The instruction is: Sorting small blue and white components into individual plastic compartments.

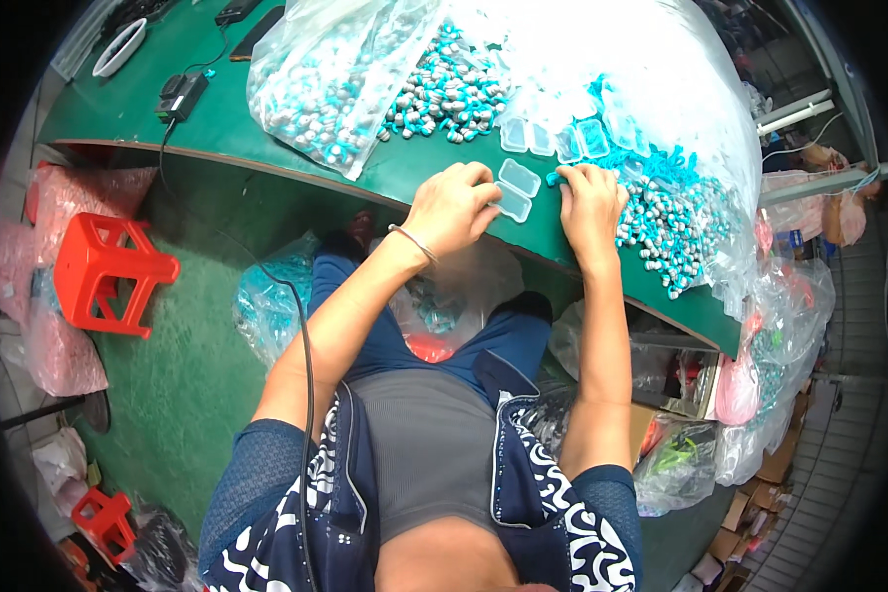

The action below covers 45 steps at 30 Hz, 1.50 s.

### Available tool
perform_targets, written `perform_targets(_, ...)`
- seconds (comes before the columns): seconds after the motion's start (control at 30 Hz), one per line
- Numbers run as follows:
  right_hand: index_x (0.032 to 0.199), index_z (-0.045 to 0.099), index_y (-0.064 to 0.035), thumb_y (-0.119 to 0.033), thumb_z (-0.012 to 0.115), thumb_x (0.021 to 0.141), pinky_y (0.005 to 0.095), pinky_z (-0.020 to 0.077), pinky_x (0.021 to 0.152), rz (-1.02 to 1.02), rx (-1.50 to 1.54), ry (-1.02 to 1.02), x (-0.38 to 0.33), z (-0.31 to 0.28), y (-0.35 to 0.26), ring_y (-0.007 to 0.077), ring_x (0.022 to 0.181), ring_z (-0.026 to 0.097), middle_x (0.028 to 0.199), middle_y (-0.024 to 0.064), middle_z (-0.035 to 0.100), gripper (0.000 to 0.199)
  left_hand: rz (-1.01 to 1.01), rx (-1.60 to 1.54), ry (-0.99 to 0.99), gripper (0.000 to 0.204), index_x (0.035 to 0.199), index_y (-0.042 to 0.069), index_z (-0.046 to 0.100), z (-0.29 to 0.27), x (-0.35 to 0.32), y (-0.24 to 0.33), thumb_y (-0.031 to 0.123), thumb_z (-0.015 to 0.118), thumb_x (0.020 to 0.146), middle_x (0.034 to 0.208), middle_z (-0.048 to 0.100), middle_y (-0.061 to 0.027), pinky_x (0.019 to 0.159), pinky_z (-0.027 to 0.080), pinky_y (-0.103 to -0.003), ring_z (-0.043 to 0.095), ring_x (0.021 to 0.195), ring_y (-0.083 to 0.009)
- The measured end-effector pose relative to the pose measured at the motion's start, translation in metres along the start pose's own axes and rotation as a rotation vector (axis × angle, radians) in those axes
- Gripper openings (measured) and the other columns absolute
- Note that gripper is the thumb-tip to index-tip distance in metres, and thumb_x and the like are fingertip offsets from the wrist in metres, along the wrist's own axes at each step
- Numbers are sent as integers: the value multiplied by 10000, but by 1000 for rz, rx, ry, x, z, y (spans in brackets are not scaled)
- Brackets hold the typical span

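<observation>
Left hand: grip clamped on the left side of a clear hinged case, which lies open, both halves showing, above the green surface near its front edge. Right hand: fingers bent downward, fingertips at a small teal piece just right of the case; cannot tell whether this grip is closed on it. Right pile of grey-and-teal pieces lies beside the right hand. Behind the case: more clear cases; to their left, a second pile and a filled plastic bag.
</observation>
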State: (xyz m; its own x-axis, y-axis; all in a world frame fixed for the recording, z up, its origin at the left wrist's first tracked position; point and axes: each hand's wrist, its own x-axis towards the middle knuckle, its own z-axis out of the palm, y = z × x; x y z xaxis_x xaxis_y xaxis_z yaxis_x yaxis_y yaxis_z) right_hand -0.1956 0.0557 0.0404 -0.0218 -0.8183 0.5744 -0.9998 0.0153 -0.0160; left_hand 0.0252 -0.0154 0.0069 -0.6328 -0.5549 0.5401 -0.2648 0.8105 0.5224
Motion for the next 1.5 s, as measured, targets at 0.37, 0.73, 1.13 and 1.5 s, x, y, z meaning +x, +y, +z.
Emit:
perform_targets(0.37, 955, 688, -130, -114, 721, 798, 500, 333, 946, -120, -79, -42, 10, 1, 3, 235, 1013, 581, 974, 30, 662, 161, 66, 5, -114, 440, 1161, 104, 654, -4, 15, -11, 212, 778, 752, 1210, 621, -42, 865, 510, -396, 594, 1005, -280)
perform_targets(0.73, 916, 665, -114, -104, 773, 752, 403, 384, 846, -120, 289, -71, -11, -10, -42, 222, 877, 636, 894, 35, 677, 197, 18, -81, -89, 415, 1104, 92, 656, -2, 11, -14, 244, 795, 743, 1160, 623, -50, 864, 494, -405, 588, 984, -289)
perform_targets(1.13, 919, 700, -89, -86, 757, 762, 398, 433, 791, 28, 392, -37, -19, -6, -39, 264, 882, 619, 914, 60, 654, 167, 16, -84, -60, 393, 1088, 103, 658, 2, 8, -16, 256, 790, 750, 1151, 622, -41, 870, 488, -402, 589, 984, -278)
perform_targets(1.5, 862, 689, -119, -127, 748, 778, 415, 374, 845, -49, 122, -96, -12, -12, -53, 235, 860, 610, 849, 36, 645, 104, 29, -77, -46, 387, 1072, 102, 659, 2, 9, -16, 267, 794, 749, 1132, 624, -28, 845, 492, -398, 588, 952, -270)
